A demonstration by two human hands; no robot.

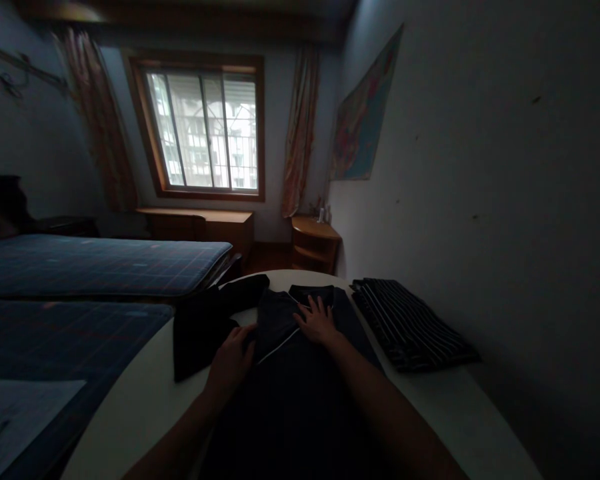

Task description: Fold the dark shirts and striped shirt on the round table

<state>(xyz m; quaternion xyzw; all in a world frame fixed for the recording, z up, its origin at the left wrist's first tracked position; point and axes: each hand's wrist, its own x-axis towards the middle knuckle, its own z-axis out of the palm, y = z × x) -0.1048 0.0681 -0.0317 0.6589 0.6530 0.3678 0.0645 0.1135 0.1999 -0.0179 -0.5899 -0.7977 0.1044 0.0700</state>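
Observation:
A dark shirt [300, 393] with thin white piping lies spread over a pale round table [125, 393], its collar [313, 291] at the far end. My right hand [318, 321] rests flat on the shirt just below the collar, fingers spread. At the shirt's left edge is my left hand [234, 353], its fingers stretched out against the fabric and the thumb apart. One dark sleeve [200, 327] extends out to the left across the table. The other side of the shirt runs under my right forearm, and its lower part fades into shadow.
A folded black-and-white striped cloth [410, 327] lies on the table's right side, near the wall [480, 167]. Beds with blue plaid covers [95, 263] stand to the left. Beyond are a wooden desk [220, 217], a corner shelf [315, 230] and a window [205, 133].

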